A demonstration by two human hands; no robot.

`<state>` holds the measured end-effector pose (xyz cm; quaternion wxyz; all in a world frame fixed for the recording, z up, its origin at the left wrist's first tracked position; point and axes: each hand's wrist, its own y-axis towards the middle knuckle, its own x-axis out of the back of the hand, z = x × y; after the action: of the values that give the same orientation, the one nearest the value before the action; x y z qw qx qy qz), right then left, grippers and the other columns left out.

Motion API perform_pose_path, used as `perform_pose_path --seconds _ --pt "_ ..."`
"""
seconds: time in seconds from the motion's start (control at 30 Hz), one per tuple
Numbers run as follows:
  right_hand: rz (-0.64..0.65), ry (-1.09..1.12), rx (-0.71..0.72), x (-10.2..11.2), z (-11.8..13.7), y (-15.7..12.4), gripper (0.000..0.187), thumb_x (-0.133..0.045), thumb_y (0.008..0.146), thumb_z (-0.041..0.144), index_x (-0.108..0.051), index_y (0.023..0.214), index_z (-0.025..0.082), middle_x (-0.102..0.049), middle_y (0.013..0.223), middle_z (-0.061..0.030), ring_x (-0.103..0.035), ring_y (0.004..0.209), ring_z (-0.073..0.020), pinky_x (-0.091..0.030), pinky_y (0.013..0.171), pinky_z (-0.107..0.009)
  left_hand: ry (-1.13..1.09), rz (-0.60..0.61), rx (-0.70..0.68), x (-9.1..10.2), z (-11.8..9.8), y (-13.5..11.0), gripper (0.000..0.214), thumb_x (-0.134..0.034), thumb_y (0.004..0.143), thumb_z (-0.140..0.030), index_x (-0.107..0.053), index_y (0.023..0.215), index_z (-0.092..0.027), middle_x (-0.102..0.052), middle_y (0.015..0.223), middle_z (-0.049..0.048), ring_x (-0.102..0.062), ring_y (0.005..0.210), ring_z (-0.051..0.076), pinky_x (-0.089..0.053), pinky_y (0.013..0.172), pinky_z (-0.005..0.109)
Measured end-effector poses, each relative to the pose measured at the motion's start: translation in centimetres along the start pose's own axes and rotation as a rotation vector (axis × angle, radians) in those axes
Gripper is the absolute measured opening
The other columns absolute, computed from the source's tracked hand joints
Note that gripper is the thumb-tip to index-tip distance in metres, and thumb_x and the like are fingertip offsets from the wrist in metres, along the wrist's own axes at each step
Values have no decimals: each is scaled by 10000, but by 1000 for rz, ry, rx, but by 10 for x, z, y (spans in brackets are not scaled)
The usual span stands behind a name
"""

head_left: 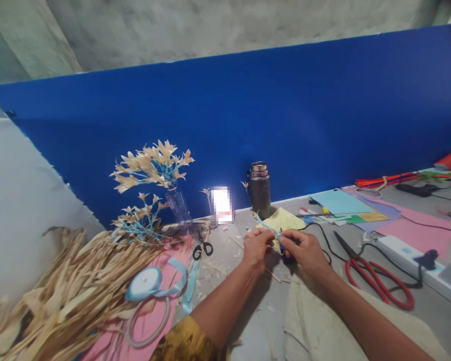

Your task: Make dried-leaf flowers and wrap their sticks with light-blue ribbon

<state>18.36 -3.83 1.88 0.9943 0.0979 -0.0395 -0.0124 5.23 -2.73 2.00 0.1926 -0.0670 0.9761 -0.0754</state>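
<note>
Your left fingers [265,236] are pinched on a blue-stemmed flower [266,223], its tip aimed towards 11 o'clock; your right fingers [291,236] curl at its lower end, their hold too hidden to tell. On the bench [261,321], a flask [260,196] stands at 11 o'clock, red-handled scissors [372,277] towards 4.

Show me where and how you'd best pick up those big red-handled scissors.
Probably by the red loops, coming from the near side: the red-handled scissors lie with their loops toward the person and their pointed blades facing away. The right hand seems the better choice, as they lie to its right; the white power strip crowds the far side.
</note>
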Motion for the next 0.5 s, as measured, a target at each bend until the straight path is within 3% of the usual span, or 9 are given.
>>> perform_pose_path --seconds 0.1,0.23,0.5 --pt "-50 -11 9 3 2 1 287 -709 701 444 -742 754 164 -578 477 3 -493 472 -149 -366 489 -281 -42 46 38 0 -1 0 280 -792 602 -353 -669 728 -136 -634 703 39 -532 552 103 -400 492 226" --pt "-89 -43 37 6 4 0 253 -716 693 435 -736 730 185 -570 463 1 -486 448 -158 -355 469 -292 -87 -16 50 4 -5 6 257 -777 649 -342 -651 729 -133 -593 659 19 -507 517 87 -373 465 210" --pt "-23 -253 242 6 2 -3 187 -622 794 351 -740 744 215 -719 719 -46 -604 629 -210 -452 648 -338 -70 -12 -16 13 -13 13 275 -826 640 -342 -667 707 -128 -610 684 22 -484 536 66 -365 484 192"
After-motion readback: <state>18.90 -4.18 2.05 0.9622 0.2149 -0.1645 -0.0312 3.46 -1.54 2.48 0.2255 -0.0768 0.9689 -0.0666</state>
